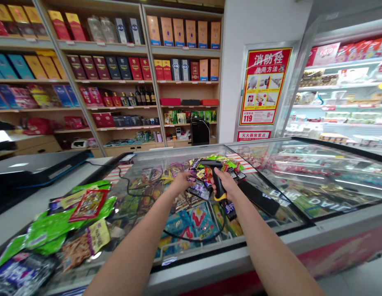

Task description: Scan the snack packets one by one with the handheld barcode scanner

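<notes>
My right hand is wrapped round the handle of a black barcode scanner with a yellow accent at its base. The scanner's head points left, over the freezer's glass top. Its black cable loops down and away to the left. Just left of it, my left hand pinches the edge of a dark purple snack packet; some of its fingertips are hidden. A heap of colourful snack packets lies on the glass beyond both hands. To the right of my right hand is a flat black object.
More snack packets, among them a red packet on green bags, lie at the left. A black flat-topped machine stands on the left counter. The glass-topped freezer spans the front. Stocked shelves line the back; a lit display fridge is at right.
</notes>
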Available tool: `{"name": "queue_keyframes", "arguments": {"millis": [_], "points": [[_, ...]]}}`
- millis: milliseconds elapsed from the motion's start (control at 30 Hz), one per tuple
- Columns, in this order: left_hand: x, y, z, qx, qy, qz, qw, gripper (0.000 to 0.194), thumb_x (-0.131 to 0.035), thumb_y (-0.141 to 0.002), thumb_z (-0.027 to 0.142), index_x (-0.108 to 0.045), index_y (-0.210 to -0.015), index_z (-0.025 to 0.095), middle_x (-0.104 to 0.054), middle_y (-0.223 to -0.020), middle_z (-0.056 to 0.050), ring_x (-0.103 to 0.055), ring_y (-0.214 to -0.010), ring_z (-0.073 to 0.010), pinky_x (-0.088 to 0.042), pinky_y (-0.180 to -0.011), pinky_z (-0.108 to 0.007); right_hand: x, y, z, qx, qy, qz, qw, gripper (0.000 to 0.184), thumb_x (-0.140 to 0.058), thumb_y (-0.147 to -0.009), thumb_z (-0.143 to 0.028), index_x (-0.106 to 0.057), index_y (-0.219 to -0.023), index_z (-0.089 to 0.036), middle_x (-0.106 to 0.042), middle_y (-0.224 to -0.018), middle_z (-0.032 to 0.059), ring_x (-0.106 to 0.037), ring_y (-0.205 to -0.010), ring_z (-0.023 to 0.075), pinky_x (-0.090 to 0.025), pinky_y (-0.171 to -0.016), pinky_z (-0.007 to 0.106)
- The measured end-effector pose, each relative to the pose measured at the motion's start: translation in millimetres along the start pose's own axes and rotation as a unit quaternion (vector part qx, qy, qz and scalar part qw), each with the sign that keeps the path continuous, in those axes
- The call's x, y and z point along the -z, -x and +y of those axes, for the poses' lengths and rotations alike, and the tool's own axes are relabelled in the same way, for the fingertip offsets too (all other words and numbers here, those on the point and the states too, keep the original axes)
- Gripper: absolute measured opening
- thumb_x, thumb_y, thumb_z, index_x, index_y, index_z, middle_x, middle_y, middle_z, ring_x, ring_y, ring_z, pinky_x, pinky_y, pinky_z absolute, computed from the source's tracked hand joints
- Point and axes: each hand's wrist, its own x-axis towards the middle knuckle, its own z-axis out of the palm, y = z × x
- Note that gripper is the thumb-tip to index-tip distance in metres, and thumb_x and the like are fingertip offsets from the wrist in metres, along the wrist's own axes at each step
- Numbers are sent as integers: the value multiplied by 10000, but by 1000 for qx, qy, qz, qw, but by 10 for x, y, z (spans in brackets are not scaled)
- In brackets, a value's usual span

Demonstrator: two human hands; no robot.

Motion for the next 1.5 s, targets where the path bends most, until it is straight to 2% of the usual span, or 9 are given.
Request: {"name": "queue_keyframes", "arguments": {"millis": [100, 167, 300, 633, 867, 1000, 1200, 1367, 1500], "points": [[208, -131, -132, 14, 127, 190, 974, 228, -720, -506, 283, -620, -661, 149, -623, -618, 8, -556, -599, -138, -445, -613, -256, -16, 29, -2, 10, -6, -9, 1000, 402, -560, -859, -501, -543, -656, -154, -559, -461, -4, -490, -346, 83, -448, -355, 193], [306, -175, -205, 21, 144, 294, 945, 220, -699, -540, 302, -613, -665, 144, -608, -606, 7, -541, -584, -132, -433, -608, -256, -33, 55, -4, 13, -1, -27, 1000, 407, -549, -865, -500, -549, -654, -151, -566, -471, -1, -488, -352, 79, -447, -359, 188], [343, -183, -279, 30, 82, 396, 914, 195, -670, -595, 310, -602, -680, 147, -574, -578, 22, -533, -580, -132, -431, -624, -263, -67, 95, -4, -10, 36, -70, 997, 447, -548, -858, -517, -545, -605, -148, -538, -440, -4, -468, -338, 76, -434, -350, 186], [273, -144, -200, 21, 91, 397, 913, 208, -673, -630, 316, -600, -739, 155, -608, -615, 7, -580, -607, -153, -471, -650, -286, -137, 153, -5, -41, 85, -76, 993, 478, -554, -843, -530, -527, -555, -150, -497, -399, -19, -439, -314, 65, -411, -330, 172], [249, -94, -111, 16, 109, 398, 911, 164, -677, -631, 266, -584, -721, 165, -631, -649, -4, -608, -631, -157, -482, -664, -287, -103, 111, 56, -39, 80, -89, 992, 434, -570, -834, -524, -530, -606, -156, -502, -425, -22, -450, -333, 71, -422, -337, 178], [316, -21, -113, 9, 118, 396, 910, 141, -680, -631, 237, -587, -705, 161, -631, -637, -5, -609, -633, -156, -484, -668, -285, -131, 70, 154, -33, 52, -105, 993, 373, -620, -806, -506, -534, -697, -160, -553, -503, -21, -482, -357, 76, -433, -339, 186], [683, 235, -198, 4, 120, 427, 896, 143, -686, -632, 221, -598, -726, 160, -654, -668, -11, -628, -664, -158, -488, -681, -274, -478, 60, 171, -64, 54, -138, 987, 346, -621, -816, -480, -506, -719, -169, -566, -516, -23, -494, -357, 79, -435, -336, 190], [1176, 621, -291, 26, 91, 470, 878, 180, -682, -636, 222, -605, -782, 151, -659, -694, -15, -629, -674, -162, -485, -658, -267, -1058, 118, 153, -83, 59, -181, 978, 344, -576, -850, -476, -481, -701, -181, -537, -467, -34, -463, -323, 78, -414, -322, 190], [1612, 1043, -417, 40, 36, 499, 865, 232, -699, -622, 246, -623, -818, 147, -670, -728, -25, -639, -720, -182, -499, -696, -292, -1533, 176, 259, -88, 56, -222, 970, 330, -599, -832, -472, -476, -735, -181, -554, -489, -38, -477, -333, 82, -408, -318, 191]]}}
